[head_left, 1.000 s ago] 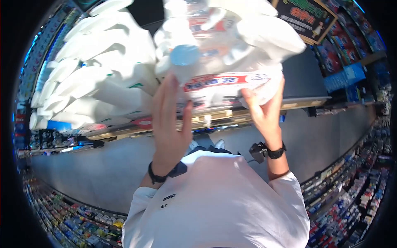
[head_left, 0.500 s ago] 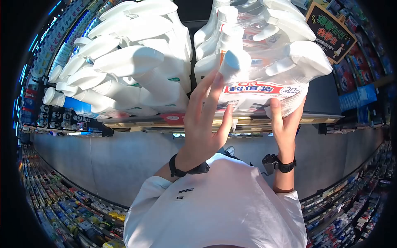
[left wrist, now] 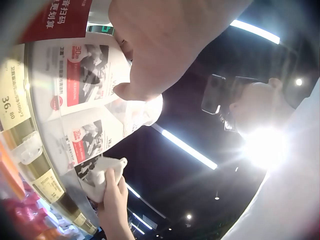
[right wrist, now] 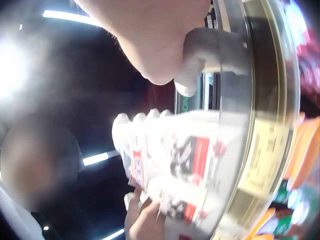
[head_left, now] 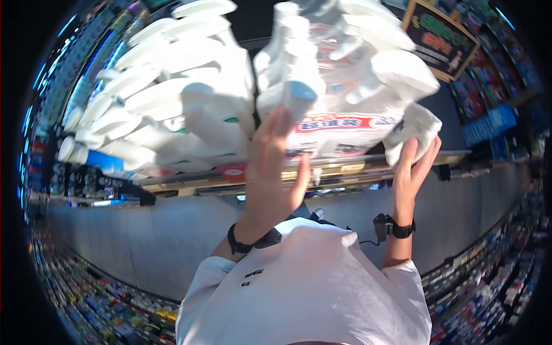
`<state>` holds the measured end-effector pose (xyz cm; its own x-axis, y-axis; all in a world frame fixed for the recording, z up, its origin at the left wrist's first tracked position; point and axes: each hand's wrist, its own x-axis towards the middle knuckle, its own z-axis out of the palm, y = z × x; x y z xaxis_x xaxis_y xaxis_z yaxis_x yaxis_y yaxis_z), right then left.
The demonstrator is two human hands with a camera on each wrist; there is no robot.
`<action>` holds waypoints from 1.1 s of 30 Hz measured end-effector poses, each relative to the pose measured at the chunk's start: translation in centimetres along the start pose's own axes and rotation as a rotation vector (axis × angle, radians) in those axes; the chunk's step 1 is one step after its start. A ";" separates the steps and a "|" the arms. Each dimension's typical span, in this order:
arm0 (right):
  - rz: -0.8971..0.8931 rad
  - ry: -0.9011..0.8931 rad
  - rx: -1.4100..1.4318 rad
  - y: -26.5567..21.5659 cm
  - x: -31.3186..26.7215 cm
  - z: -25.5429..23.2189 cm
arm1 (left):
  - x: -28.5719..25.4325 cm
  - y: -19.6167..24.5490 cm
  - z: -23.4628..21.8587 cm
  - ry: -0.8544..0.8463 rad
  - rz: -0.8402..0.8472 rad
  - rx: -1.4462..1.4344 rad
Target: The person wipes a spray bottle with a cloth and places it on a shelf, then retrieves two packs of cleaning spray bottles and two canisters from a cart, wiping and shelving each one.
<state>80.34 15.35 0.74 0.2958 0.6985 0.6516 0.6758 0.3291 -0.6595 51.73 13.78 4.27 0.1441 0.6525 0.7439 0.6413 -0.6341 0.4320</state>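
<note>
A wrapped twin pack of white cleaner bottles [head_left: 336, 125] with a red-and-blue banner stands at the front of its row on the shelf. My left hand [head_left: 267, 178] is raised at its left side, fingers mostly straight, fingertips right at the bottle with the blue-topped cap [head_left: 302, 94] and thumb spread away. In the left wrist view, that thumb lies over the labelled bottles [left wrist: 90, 75]. By the pack's right side, my right hand [head_left: 408, 175] grips a crumpled white cloth [head_left: 422, 122] between thumb and fingers. The same cloth [left wrist: 95, 181] shows in the left wrist view.
Rows of white spray bottles [head_left: 167, 109] fill the shelf to the left. Price tags [left wrist: 14, 102] line the shelf's front edge [head_left: 368, 163]. A wood-framed black sign [head_left: 440, 37] stands at the back right. More stocked shelves [head_left: 103, 287] lie behind the person.
My right hand has moved right, carrying the cloth from the pack's front corner to beside it. My left hand stays by the blue-topped cap. The head view has shifted.
</note>
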 end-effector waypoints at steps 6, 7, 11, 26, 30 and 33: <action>-0.059 0.052 -0.359 3.1 2.3 -3.8 | -1.1 0.2 0.8 0.005 -0.074 0.016; -0.113 -0.068 -0.484 3.4 1.5 -3.3 | -1.1 0.4 0.9 0.012 -0.092 0.029; -0.275 -0.317 -0.432 1.4 0.3 -3.1 | -1.3 0.4 1.3 0.033 -0.133 0.005; -0.236 -0.362 -0.339 4.0 1.5 -5.4 | -0.4 1.0 -0.3 -0.057 -0.071 -0.075; -0.203 -0.344 -0.288 3.8 1.6 -5.2 | -0.4 0.6 -0.1 -0.039 -0.021 -0.110; -0.045 -0.288 -0.104 3.2 1.6 -5.2 | -0.5 0.3 0.2 -0.021 -0.013 -0.127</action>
<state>86.48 14.24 1.58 0.0707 0.8411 0.5362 0.7537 0.3071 -0.5811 51.98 13.33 3.91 0.1530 0.6689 0.7274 0.5432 -0.6718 0.5035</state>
